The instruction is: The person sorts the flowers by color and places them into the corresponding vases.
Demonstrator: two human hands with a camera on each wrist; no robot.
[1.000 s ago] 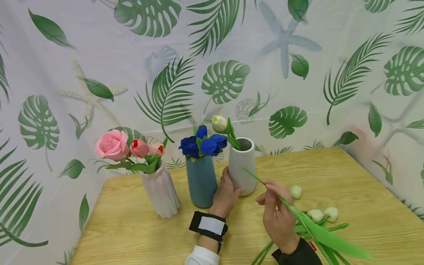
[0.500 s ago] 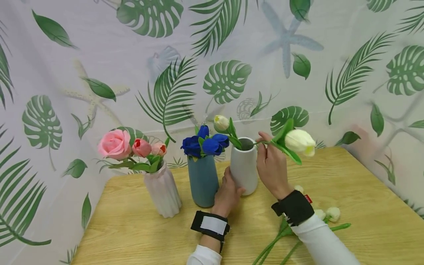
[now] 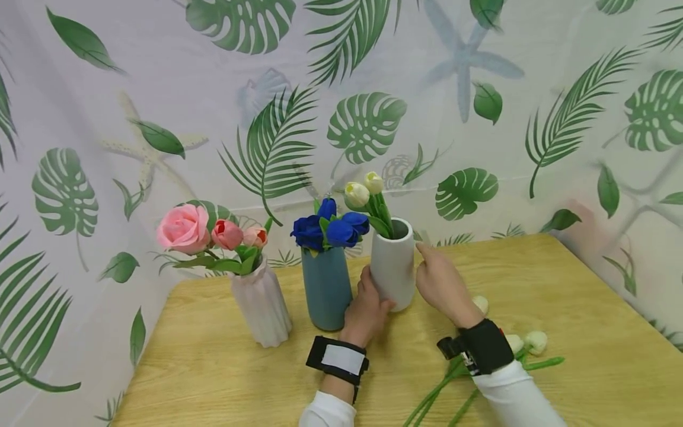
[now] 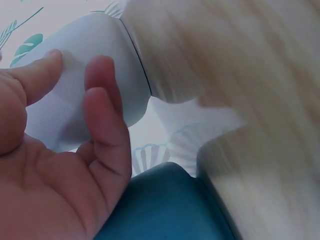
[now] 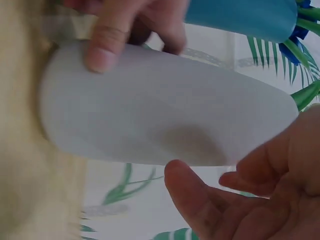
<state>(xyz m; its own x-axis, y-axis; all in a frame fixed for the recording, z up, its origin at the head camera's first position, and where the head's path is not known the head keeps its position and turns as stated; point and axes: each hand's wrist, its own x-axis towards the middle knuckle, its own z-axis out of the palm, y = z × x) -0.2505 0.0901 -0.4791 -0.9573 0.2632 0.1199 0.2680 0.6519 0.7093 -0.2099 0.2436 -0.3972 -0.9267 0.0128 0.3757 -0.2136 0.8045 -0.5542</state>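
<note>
Gripping the white vase (image 3: pixel 392 270) low down, your left hand (image 3: pixel 365 314) has its thumb on the front and fingers on the side toward the blue vase (image 3: pixel 325 290); can't tell if they brush the blue one. Right hand (image 3: pixel 443 281) sits by the other wall, just under the rim, fingers loosely bent, nothing visible in them; contact unclear. Above your right fingertips, in the mouth: two standing tulips (image 3: pixel 356 194), white, leaning toward the left-hand side. My read on risk: a right-hand bump up high could tip the vase if your low left grip slackens; sliding it leftward could knock the blue one; a low pull back could drag the loose tulips (image 3: pixel 535 342) by your right wrist. Counts, outward: three vases, the pink vase (image 3: pixel 261 305) farthest left of your fingers. Two tulips in white, four blue blooms (image 3: pixel 341 233), one pink rose (image 3: pixel 184 228) plus two coral tulips (image 3: pixel 227 234). Three loose heads visible on the table (image 3: pixel 213 367); wrist hides some stems.
</note>
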